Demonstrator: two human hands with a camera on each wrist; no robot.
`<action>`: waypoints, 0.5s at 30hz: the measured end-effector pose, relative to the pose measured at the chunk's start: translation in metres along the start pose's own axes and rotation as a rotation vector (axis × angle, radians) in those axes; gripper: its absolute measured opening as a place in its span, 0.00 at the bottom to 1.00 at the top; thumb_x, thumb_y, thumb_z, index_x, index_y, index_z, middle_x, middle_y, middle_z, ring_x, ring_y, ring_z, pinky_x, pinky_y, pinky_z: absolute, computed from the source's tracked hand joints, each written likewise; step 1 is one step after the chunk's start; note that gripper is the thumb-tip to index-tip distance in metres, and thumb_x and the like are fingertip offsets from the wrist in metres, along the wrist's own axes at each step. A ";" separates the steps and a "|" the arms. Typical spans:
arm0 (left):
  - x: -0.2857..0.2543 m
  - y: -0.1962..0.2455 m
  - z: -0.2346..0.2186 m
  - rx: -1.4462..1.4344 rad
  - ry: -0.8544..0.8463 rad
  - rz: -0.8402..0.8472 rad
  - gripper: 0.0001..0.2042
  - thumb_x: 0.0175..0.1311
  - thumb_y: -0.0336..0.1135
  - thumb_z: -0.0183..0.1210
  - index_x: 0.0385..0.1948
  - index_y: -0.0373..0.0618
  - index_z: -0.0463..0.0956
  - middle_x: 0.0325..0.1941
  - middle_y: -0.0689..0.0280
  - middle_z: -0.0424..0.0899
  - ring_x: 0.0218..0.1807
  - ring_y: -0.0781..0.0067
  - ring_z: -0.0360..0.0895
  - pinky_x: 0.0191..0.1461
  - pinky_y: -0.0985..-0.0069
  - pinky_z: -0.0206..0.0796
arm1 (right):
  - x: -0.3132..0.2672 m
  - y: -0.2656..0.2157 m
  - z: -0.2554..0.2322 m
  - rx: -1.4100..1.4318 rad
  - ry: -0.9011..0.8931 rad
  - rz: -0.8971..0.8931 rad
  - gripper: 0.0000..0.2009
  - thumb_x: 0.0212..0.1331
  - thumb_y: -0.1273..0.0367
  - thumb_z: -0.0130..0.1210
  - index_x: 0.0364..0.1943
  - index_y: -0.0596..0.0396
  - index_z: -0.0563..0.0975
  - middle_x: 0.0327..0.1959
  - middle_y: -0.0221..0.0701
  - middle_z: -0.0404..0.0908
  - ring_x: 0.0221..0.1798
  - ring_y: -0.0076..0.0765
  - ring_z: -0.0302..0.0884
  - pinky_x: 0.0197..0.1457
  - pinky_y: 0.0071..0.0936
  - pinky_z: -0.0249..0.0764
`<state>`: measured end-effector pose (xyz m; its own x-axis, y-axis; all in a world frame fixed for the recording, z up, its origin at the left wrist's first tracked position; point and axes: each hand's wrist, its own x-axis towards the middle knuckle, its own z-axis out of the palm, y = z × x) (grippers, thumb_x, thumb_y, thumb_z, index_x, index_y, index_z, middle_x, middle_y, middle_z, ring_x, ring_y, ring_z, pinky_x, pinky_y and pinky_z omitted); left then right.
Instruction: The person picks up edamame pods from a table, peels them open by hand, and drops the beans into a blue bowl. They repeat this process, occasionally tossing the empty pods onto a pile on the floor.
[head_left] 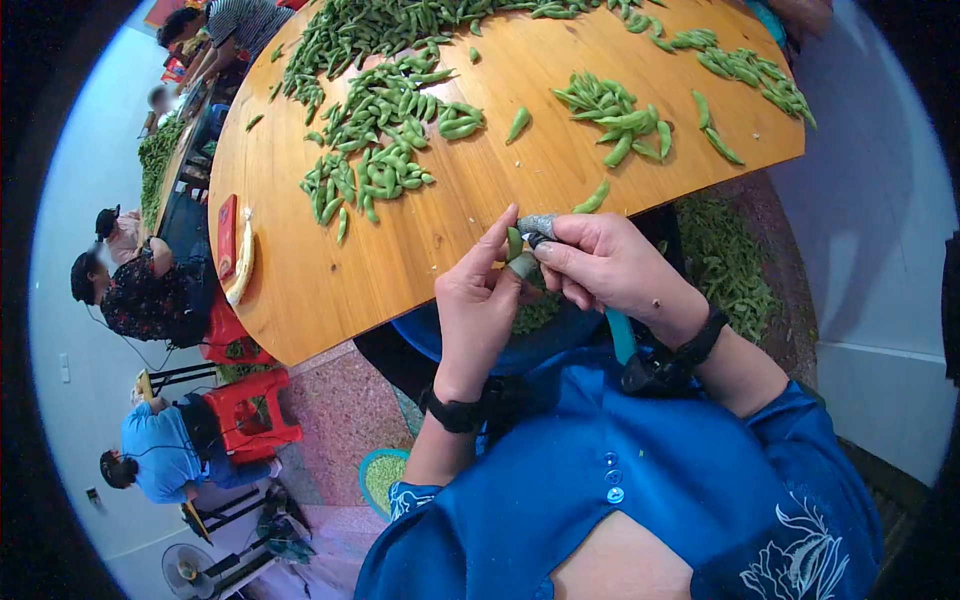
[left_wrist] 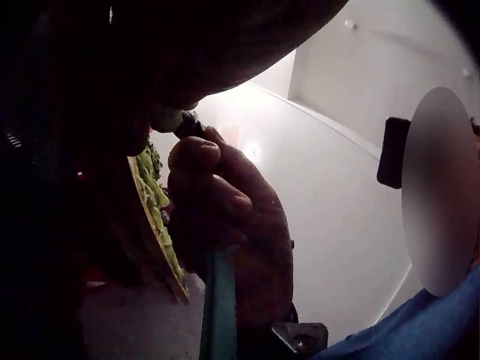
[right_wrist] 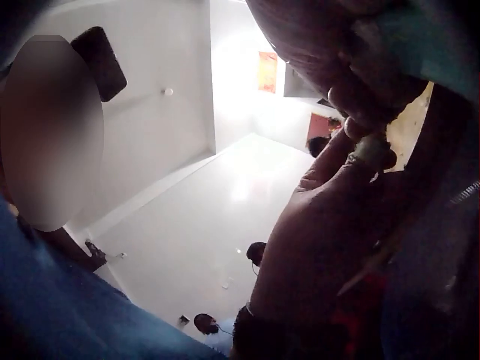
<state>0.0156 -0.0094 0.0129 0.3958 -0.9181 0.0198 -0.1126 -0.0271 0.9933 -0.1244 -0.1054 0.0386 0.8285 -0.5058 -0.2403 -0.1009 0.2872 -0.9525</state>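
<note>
In the head view my left hand (head_left: 477,300) pinches a green soybean pod (head_left: 514,243) between thumb and index finger, over the table's near edge. Its thumb wears a greyish-green wrap (head_left: 523,266). Close against it, my right hand (head_left: 610,262) grips a small tool with a dark tip (head_left: 538,240) at the pod; its kind cannot be told. A teal strip (head_left: 620,336), like a handle, hangs below this hand and also shows in the left wrist view (left_wrist: 220,307). Grey wrapping (head_left: 538,225) covers the right index finger. Both wrist views are dark around the fingers.
Heaps of soybean pods (head_left: 375,110) lie on the wooden table (head_left: 440,230), with a loose pod (head_left: 593,197) near its edge. Below the hands is a blue tub (head_left: 500,352). More pods (head_left: 728,265) cover the floor at right. People and red stools (head_left: 255,415) are at left.
</note>
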 end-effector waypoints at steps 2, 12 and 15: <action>-0.001 0.001 0.001 0.016 -0.014 0.003 0.23 0.60 0.18 0.52 0.59 0.45 0.69 0.35 0.69 0.79 0.30 0.83 0.76 0.33 0.84 0.72 | 0.000 0.003 -0.001 -0.085 0.006 -0.042 0.10 0.65 0.68 0.46 0.28 0.55 0.74 0.19 0.21 0.71 0.16 0.14 0.65 0.19 0.15 0.61; -0.002 -0.008 0.001 0.042 -0.006 0.048 0.25 0.57 0.15 0.49 0.58 0.46 0.71 0.30 0.69 0.78 0.30 0.83 0.78 0.34 0.81 0.74 | 0.002 0.005 -0.002 -0.117 -0.005 -0.072 0.08 0.65 0.68 0.47 0.33 0.56 0.76 0.19 0.19 0.70 0.20 0.12 0.64 0.22 0.14 0.61; -0.001 -0.008 0.002 0.047 0.006 0.069 0.24 0.58 0.15 0.49 0.59 0.45 0.70 0.30 0.68 0.79 0.29 0.82 0.78 0.34 0.81 0.74 | 0.004 0.007 0.001 0.009 -0.011 -0.022 0.08 0.65 0.69 0.47 0.36 0.56 0.77 0.20 0.18 0.70 0.22 0.11 0.63 0.24 0.14 0.61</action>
<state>0.0141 -0.0086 0.0051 0.3908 -0.9162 0.0885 -0.1823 0.0173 0.9831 -0.1211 -0.1051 0.0305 0.8364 -0.5034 -0.2171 -0.0774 0.2837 -0.9558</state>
